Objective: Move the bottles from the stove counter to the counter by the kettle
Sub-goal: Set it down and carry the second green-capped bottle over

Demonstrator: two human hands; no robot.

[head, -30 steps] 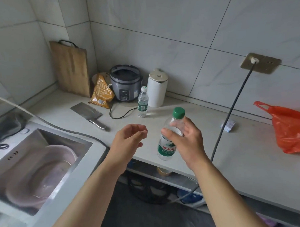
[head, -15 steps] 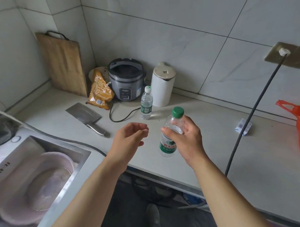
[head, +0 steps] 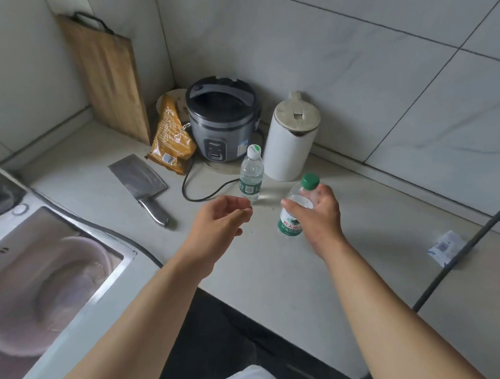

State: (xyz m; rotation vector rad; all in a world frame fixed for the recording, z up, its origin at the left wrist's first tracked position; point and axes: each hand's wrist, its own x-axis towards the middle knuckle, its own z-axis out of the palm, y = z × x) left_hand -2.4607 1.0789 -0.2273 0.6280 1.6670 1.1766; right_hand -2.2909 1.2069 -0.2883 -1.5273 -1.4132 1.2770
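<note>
My right hand grips a clear water bottle with a green cap around its upper body, holding it upright just above or on the pale counter. A second clear bottle with a white cap stands upright on the counter right in front of the white kettle. My left hand hovers empty with loosely curled fingers, just below the white-capped bottle and left of the held one.
A grey rice cooker with its black cord, an orange snack bag, a cleaver and a wooden cutting board sit at the back left. A sink with a basin lies left. A black cable crosses the counter at right.
Both hands have moved forward over the counter toward the kettle. The green-capped bottle went with my right hand and now sits lower, close to the white-capped bottle.
</note>
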